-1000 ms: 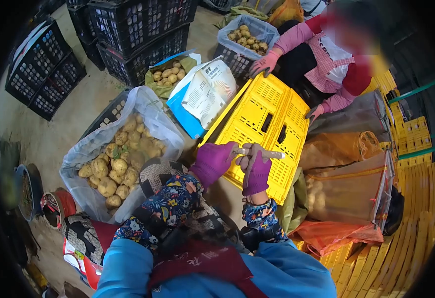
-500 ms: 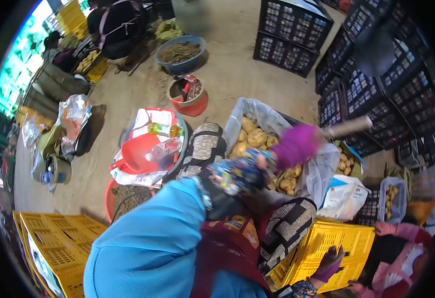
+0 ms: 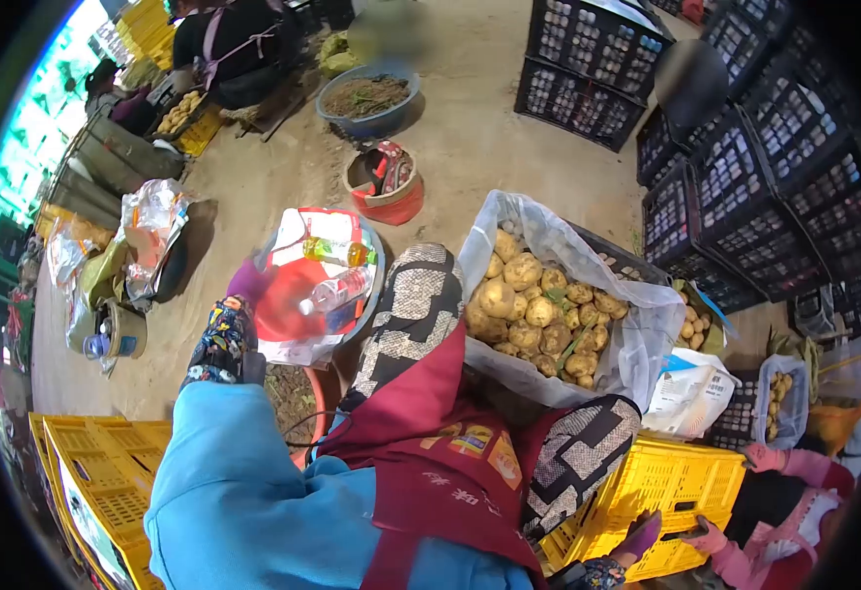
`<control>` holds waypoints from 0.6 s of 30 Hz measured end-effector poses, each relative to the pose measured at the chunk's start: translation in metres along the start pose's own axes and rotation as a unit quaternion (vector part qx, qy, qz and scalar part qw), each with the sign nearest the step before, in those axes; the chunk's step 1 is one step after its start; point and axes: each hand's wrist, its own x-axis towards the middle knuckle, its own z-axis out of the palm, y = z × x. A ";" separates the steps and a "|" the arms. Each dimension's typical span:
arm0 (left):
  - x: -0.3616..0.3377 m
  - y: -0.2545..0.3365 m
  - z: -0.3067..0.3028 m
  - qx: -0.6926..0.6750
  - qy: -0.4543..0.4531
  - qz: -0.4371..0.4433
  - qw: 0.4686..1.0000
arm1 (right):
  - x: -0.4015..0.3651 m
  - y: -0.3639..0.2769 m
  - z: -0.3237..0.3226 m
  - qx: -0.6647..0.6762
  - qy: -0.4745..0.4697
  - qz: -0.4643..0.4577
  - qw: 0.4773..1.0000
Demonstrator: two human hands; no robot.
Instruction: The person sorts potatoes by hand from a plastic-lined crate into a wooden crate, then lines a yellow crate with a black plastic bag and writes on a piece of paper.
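At the left, my left hand (image 3: 246, 282), in a purple glove below a floral cuff, is closed at the near-left side of a red dustpan (image 3: 288, 303). The dustpan is blurred, and its handle is hidden by the hand. Under it are a basin (image 3: 375, 280) and printed bags, with a clear bottle (image 3: 337, 291) and a bottle of yellow liquid (image 3: 340, 252) beside it. At the lower right, my right hand (image 3: 640, 536), also gloved, is open against a yellow crate (image 3: 681, 497). Potatoes (image 3: 540, 313) fill a plastic-lined crate (image 3: 637, 379) in front of my knees.
A co-worker's pink-gloved hands (image 3: 708, 536) touch the yellow crate. Black crates (image 3: 745, 187) stand stacked at right. Yellow crates (image 3: 120, 482) lie at left. A red bucket (image 3: 391, 205) and a blue basin of soil (image 3: 366, 103) are ahead. Another person (image 3: 238, 59) sits behind.
My left hand has swung from above the potatoes, where a pale blurred elongated shape showed beyond it, left to the dustpan. My right hand has shifted slightly down along the yellow crate.
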 end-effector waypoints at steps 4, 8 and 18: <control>0.039 0.089 0.007 -0.288 0.052 0.200 0.935 | -0.010 -0.009 0.012 -0.436 0.132 -0.190 0.870; 0.017 0.287 -0.025 -0.523 -0.135 0.332 0.774 | -0.051 -0.028 0.039 -0.507 0.030 -0.106 0.855; -0.384 0.581 -0.059 -0.458 -0.512 0.499 0.529 | -0.069 0.019 0.072 -0.202 0.221 0.033 0.953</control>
